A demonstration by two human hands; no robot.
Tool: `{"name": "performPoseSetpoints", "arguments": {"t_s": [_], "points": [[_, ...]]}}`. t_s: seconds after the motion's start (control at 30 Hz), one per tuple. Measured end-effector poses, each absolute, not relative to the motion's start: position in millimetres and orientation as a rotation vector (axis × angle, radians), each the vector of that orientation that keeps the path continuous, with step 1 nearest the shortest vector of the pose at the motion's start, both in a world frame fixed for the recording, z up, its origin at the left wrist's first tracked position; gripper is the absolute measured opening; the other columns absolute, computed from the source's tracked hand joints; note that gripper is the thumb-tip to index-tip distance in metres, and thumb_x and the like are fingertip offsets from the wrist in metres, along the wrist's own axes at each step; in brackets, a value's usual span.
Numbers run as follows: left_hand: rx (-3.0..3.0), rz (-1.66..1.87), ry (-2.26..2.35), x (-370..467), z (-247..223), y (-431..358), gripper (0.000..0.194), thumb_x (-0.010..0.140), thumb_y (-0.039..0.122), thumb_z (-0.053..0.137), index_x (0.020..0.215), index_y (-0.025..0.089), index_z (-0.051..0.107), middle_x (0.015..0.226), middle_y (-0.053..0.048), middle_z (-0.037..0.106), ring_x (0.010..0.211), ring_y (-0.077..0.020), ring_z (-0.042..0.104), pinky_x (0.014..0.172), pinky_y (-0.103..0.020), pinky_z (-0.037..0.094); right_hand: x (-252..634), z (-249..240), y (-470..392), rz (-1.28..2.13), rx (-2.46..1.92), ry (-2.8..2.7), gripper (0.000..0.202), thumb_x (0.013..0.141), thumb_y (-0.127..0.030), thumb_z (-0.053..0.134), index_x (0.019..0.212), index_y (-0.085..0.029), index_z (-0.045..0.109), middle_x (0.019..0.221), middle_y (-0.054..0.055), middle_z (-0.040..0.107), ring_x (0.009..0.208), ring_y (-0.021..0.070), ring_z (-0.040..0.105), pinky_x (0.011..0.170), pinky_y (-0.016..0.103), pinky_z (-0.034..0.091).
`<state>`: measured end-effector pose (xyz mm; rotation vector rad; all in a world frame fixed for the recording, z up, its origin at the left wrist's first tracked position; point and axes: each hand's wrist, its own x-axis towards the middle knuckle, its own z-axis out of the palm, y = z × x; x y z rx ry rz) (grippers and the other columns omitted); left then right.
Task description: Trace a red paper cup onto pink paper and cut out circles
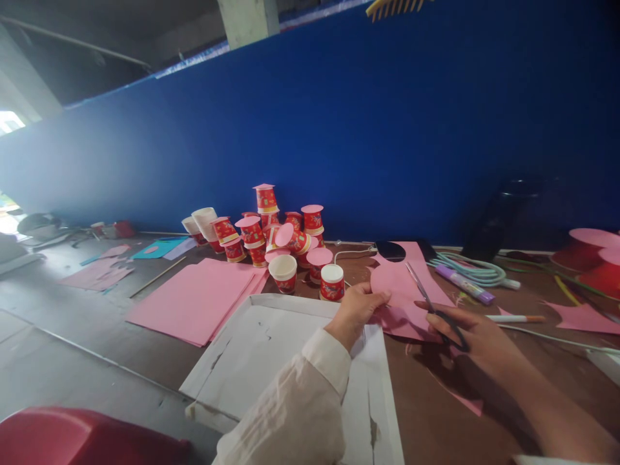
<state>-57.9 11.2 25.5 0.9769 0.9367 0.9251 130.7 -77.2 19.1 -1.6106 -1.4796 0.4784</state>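
Observation:
A sheet of pink paper (409, 290), with cut curved edges, is pinched at its left side by my left hand (357, 312). My right hand (467, 329) is closed round the dark handles of a pair of scissors (420, 284). The scissors' blades point up and away over the paper; whether they grip its edge I cannot make out. Just left of the paper, a red paper cup (332, 283) with a white top stands beside an open-mouthed one (283, 274). My left forearm lies above a white box lid (271, 349).
Several red cups with pink discs (250, 231) are stacked behind the lid. Pink sheets (194, 300) lie to its left. Toward the right are a coiled cable (472, 268), a purple glue stick (465, 284), a white pen (516, 318) and scraps. A blue partition (310, 129) borders the table.

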Motion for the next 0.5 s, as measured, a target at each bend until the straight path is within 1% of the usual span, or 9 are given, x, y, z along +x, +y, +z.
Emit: {"name": "performPoseSetpoints", "arguments": {"t_s": [0.07, 0.17, 0.23, 0.33, 0.4, 0.5], "points": [[0.980, 0.900, 0.945, -56.9, 24.0, 10.7, 0.030, 0.069, 0.034, 0.090, 0.074, 0.014, 0.069, 0.061, 0.002, 0.061, 0.052, -0.0076, 0.050, 0.052, -0.021, 0.040, 132.3, 19.9, -76.4, 0.466, -1.625, -1.487, 0.046, 0.075, -0.050, 0.072, 0.111, -0.023, 0.083, 0.089, 0.007, 0.079, 0.079, 0.0295, 0.073, 0.080, 0.043, 0.062], [0.971, 0.886, 0.958, -55.4, 24.7, 9.5, 0.030, 0.067, 0.032, 0.092, 0.073, 0.013, 0.069, 0.064, 0.000, 0.063, 0.052, -0.0078, 0.052, 0.053, -0.021, 0.040, 133.6, 20.9, -76.5, 0.477, -1.607, -1.525, 0.051, 0.072, -0.051, 0.073, 0.113, -0.022, 0.082, 0.095, 0.009, 0.080, 0.088, 0.0335, 0.073, 0.086, 0.046, 0.062], [0.970, 0.887, 0.967, -55.0, 26.6, 8.7, 0.028, 0.067, 0.029, 0.091, 0.072, 0.013, 0.069, 0.062, 0.000, 0.063, 0.052, -0.0077, 0.051, 0.052, -0.021, 0.040, 133.4, 21.9, -77.7, 0.486, -1.619, -1.534, 0.055, 0.068, -0.049, 0.075, 0.115, -0.021, 0.082, 0.088, 0.007, 0.079, 0.086, 0.0330, 0.073, 0.082, 0.044, 0.062], [0.981, 0.880, 0.972, -55.1, 29.2, 7.7, 0.025, 0.068, 0.027, 0.090, 0.072, 0.013, 0.070, 0.060, 0.001, 0.062, 0.051, -0.0078, 0.050, 0.051, -0.021, 0.039, 132.2, 23.6, -79.9, 0.462, -1.654, -1.533, 0.060, 0.064, -0.044, 0.076, 0.119, -0.021, 0.080, 0.078, 0.005, 0.076, 0.072, 0.0283, 0.070, 0.069, 0.039, 0.061], [0.985, 0.880, 0.972, -55.3, 29.5, 7.6, 0.025, 0.068, 0.027, 0.090, 0.072, 0.013, 0.070, 0.061, 0.001, 0.062, 0.051, -0.0079, 0.050, 0.052, -0.021, 0.039, 131.7, 24.2, -80.4, 0.451, -1.652, -1.548, 0.057, 0.066, -0.043, 0.075, 0.118, -0.021, 0.081, 0.080, 0.006, 0.077, 0.068, 0.0270, 0.069, 0.065, 0.038, 0.060], [0.972, 0.890, 0.966, -55.3, 27.9, 8.1, 0.025, 0.068, 0.027, 0.090, 0.072, 0.013, 0.070, 0.063, -0.001, 0.064, 0.053, -0.0085, 0.052, 0.054, -0.022, 0.040, 132.3, 23.8, -79.3, 0.466, -1.654, -1.542, 0.049, 0.073, -0.047, 0.071, 0.114, -0.021, 0.082, 0.086, 0.007, 0.079, 0.072, 0.0275, 0.071, 0.067, 0.039, 0.060]]}}
